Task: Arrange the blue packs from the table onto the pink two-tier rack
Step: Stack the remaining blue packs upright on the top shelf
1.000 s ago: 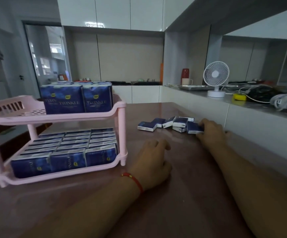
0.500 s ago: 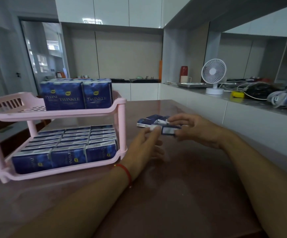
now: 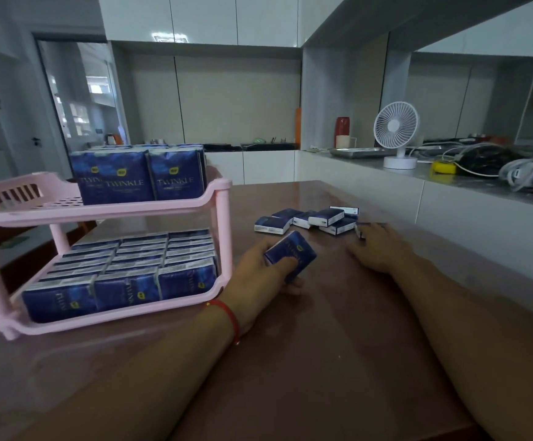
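The left hand [image 3: 260, 268] pinches one glossy dark-blue pack [image 3: 290, 253], gold logo showing, above the brown desk [image 3: 322, 345] beside the pink rack [image 3: 217, 198]. The right hand [image 3: 378, 249], fingers spread, reaches the loose packs [image 3: 309, 219] behind.

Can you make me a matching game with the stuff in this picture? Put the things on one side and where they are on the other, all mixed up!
Things:
1. white fan
2. standing blue packs
3. blue pack on its own
4. loose blue packs

Places:
A. top tier of the pink rack
B. on the table, beyond the hands
C. on the counter
D. in the left hand

Pairs: 1-C, 2-A, 3-D, 4-B
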The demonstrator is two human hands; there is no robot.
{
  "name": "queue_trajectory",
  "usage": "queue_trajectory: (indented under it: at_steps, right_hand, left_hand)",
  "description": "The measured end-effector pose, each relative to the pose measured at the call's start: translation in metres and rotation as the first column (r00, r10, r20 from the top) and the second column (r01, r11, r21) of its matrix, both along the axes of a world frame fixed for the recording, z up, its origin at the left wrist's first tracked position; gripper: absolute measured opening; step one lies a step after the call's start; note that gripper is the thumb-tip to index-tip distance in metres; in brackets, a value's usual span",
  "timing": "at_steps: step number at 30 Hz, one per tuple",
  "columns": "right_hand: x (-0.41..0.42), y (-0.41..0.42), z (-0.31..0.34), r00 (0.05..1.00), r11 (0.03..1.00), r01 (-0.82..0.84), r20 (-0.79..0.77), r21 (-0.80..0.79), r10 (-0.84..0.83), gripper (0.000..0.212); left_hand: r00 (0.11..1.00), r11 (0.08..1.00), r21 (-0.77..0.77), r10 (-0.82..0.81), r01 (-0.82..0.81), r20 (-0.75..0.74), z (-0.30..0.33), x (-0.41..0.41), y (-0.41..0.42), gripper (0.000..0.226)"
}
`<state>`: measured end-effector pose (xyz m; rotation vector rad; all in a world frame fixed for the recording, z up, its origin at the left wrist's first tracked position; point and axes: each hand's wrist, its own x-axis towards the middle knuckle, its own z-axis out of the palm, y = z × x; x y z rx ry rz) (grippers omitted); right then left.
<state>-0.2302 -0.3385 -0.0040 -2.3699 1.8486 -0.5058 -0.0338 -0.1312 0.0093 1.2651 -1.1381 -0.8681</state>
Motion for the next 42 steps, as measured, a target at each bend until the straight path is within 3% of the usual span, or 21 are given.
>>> queue_trajectory:
  at_steps: [4, 8, 12, 16, 18, 21, 23, 25, 26, 29, 31, 33, 36, 42]
  right_hand:
    - [0.008, 0.003, 0.007, 0.995, 0.990, 0.086, -0.029, -0.116, -0.090, 0.056]
    - [0.007, -0.007, 0.002, 0.990, 0.981, 0.130, -0.042, -0.146, -0.137, 0.060]
    - [0.002, -0.017, 0.000, 0.987, 0.981, 0.147, 0.082, -0.123, -0.138, 0.040]
    - [-0.005, -0.017, 0.005, 0.963, 0.974, 0.214, 0.185, -0.069, -0.198, 0.056]
    - [-0.004, -0.004, 0.014, 0.927, 0.972, 0.210, 0.336, -0.101, -0.165, 0.064]
    - [0.003, 0.025, 0.036, 0.786, 0.950, 0.016, 0.591, -0.313, 0.182, 0.058]
    - [0.012, 0.054, 0.057, 0.661, 0.891, -0.177, 0.620, -0.418, 0.422, 0.054]
    - [0.022, 0.085, 0.077, 0.541, 0.825, -0.387, 0.623, -0.412, 0.565, 0.059]
    - [0.026, 0.098, 0.083, 0.501, 0.787, -0.482, 0.615, -0.386, 0.609, 0.062]
    - [0.036, 0.116, 0.087, 0.545, 0.706, -0.651, 0.475, -0.280, 0.691, 0.071]
    - [0.039, 0.117, 0.083, 0.575, 0.686, -0.707, 0.425, -0.171, 0.699, 0.071]
    - [0.040, 0.117, 0.080, 0.562, 0.650, -0.754, 0.414, -0.099, 0.716, 0.072]
    - [0.040, 0.122, 0.081, 0.510, 0.584, -0.809, 0.411, -0.070, 0.756, 0.073]
    - [0.039, 0.126, 0.082, 0.442, 0.514, -0.858, 0.525, 0.012, 0.727, 0.076]
  left_hand:
    - [0.997, 1.000, 0.001, -0.007, 0.007, -0.079, 0.004, -0.002, 0.001, 0.027]
    - [0.998, 0.999, -0.022, 0.023, -0.024, -0.055, 0.004, -0.004, 0.003, 0.026]
    - [0.999, 0.999, -0.033, 0.034, -0.035, -0.030, 0.004, -0.003, 0.005, 0.022]
    - [0.994, 0.996, -0.078, 0.053, -0.045, 0.095, 0.004, -0.001, 0.007, 0.018]
    - [0.981, 0.994, -0.103, 0.064, -0.045, 0.183, 0.005, -0.002, 0.009, 0.019]
    - [0.974, 0.991, -0.127, 0.057, -0.030, 0.219, 0.004, -0.004, 0.010, 0.020]
    - [0.984, 0.992, -0.120, 0.056, -0.036, 0.168, 0.002, -0.009, 0.010, 0.020]
    - [0.997, 0.991, -0.115, 0.071, -0.067, 0.039, 0.006, -0.015, 0.010, 0.013]
    - [0.993, 0.991, -0.101, 0.076, -0.085, -0.094, 0.010, -0.017, 0.011, 0.008]
    - [0.835, 0.998, -0.042, 0.011, -0.041, -0.551, 0.025, -0.020, 0.014, 0.019]
    - [0.750, 0.999, -0.049, -0.043, 0.014, -0.660, 0.026, -0.020, 0.018, 0.031]
    - [0.747, 0.997, -0.042, -0.075, 0.063, -0.660, 0.024, -0.018, 0.022, 0.035]
    - [0.825, 0.994, 0.004, -0.085, 0.106, -0.559, 0.022, -0.017, 0.022, 0.039]
    - [0.925, 0.999, -0.023, -0.038, 0.031, -0.379, 0.018, -0.021, 0.021, 0.037]
